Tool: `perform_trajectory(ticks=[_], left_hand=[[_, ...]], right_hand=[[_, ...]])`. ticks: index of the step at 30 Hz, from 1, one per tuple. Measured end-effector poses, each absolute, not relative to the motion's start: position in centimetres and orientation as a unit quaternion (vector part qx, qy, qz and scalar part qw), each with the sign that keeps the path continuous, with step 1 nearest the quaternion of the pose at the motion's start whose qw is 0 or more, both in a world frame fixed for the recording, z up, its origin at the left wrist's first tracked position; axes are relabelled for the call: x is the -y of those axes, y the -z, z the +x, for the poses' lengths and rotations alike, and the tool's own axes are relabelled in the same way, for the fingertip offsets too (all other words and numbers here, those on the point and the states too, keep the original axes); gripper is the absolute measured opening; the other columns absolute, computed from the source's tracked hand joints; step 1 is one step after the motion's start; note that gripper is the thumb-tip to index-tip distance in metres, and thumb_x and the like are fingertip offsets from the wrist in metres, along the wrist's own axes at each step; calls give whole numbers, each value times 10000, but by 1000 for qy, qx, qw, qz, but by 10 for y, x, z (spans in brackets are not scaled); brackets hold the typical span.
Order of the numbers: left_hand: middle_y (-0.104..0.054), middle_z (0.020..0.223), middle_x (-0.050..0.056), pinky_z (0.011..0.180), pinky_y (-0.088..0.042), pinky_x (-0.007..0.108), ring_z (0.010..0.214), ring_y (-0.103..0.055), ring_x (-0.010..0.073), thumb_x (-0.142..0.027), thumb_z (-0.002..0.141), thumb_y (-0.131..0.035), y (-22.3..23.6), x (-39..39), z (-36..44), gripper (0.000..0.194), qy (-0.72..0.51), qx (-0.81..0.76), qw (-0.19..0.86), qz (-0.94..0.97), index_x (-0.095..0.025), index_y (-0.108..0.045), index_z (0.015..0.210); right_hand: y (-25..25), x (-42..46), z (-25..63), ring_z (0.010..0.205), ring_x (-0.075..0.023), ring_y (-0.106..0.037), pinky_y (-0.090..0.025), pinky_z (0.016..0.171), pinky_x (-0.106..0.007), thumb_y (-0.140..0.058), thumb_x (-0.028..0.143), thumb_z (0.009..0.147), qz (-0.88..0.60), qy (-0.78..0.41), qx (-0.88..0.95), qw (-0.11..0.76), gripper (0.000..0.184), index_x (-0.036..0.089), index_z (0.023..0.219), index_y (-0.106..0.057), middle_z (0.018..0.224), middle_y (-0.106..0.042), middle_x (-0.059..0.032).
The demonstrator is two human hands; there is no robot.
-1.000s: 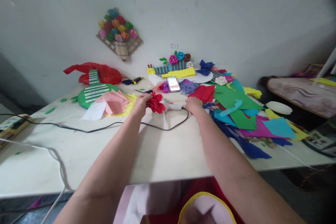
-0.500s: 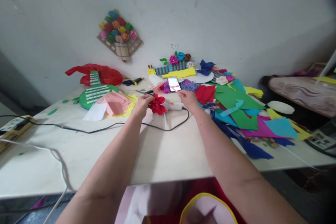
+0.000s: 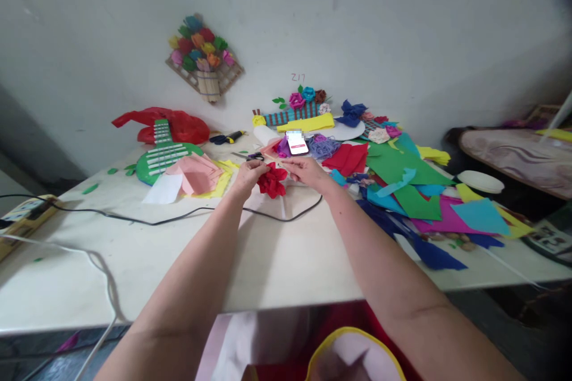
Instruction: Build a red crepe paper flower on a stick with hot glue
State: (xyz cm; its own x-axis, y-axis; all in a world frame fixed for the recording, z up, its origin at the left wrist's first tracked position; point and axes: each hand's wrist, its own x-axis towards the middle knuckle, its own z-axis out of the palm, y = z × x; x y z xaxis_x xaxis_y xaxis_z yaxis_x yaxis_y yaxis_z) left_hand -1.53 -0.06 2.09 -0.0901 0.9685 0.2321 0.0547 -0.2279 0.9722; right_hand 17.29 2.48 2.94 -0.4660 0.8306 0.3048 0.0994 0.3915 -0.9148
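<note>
In the middle of the table, my left hand (image 3: 250, 177) is closed in a pinch on a red crepe-paper flower (image 3: 272, 181) at its left edge. From the right, my right hand (image 3: 304, 171) has its fingers pinched together close to the flower's top. A short, thin, light stick (image 3: 280, 162) pokes out of those fingertips; most of it is hidden. Beneath the right hand runs a black cable (image 3: 308, 212), and the white tool at its end is mostly covered. Scissors (image 3: 250, 156) lie just behind my left hand.
A lit phone (image 3: 297, 144) stands behind my hands. Coloured paper sheets (image 3: 402, 172) pile up on the right. Left are a green paper guitar shape (image 3: 152, 158), pink paper squares (image 3: 196, 174) and a white cable (image 3: 105, 280). A yellow-handled cutter (image 3: 235, 137) lies farther back.
My right hand has moved left and slightly down from near the phone, bringing the thin stick to the red flower. My left hand still holds the flower, which has shifted slightly.
</note>
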Motion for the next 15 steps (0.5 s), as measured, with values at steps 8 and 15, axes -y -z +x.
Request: perform_trajectory(ticks=[8, 15], left_hand=[[-592, 491, 33, 426, -373, 248, 409, -511, 129, -357, 586, -673, -22, 3, -12, 230, -540, -476, 410, 561, -148, -578, 601], [-606, 512, 36, 438, -381, 249, 422, -513, 127, -345, 610, -670, -23, 5, -12, 216, -530, -472, 420, 566, -148, -584, 622]], right_hand=[[-26, -29, 168, 494, -46, -399, -318, 482, -203, -668, 347, 797, -316, -507, 706, 382, 426, 130, 1162, -695, 617, -532, 42], [-26, -28, 169, 513, -48, -363, -316, 505, -207, -650, 309, 801, -309, -515, 706, 375, 420, 132, 1179, -696, 639, -546, 36]])
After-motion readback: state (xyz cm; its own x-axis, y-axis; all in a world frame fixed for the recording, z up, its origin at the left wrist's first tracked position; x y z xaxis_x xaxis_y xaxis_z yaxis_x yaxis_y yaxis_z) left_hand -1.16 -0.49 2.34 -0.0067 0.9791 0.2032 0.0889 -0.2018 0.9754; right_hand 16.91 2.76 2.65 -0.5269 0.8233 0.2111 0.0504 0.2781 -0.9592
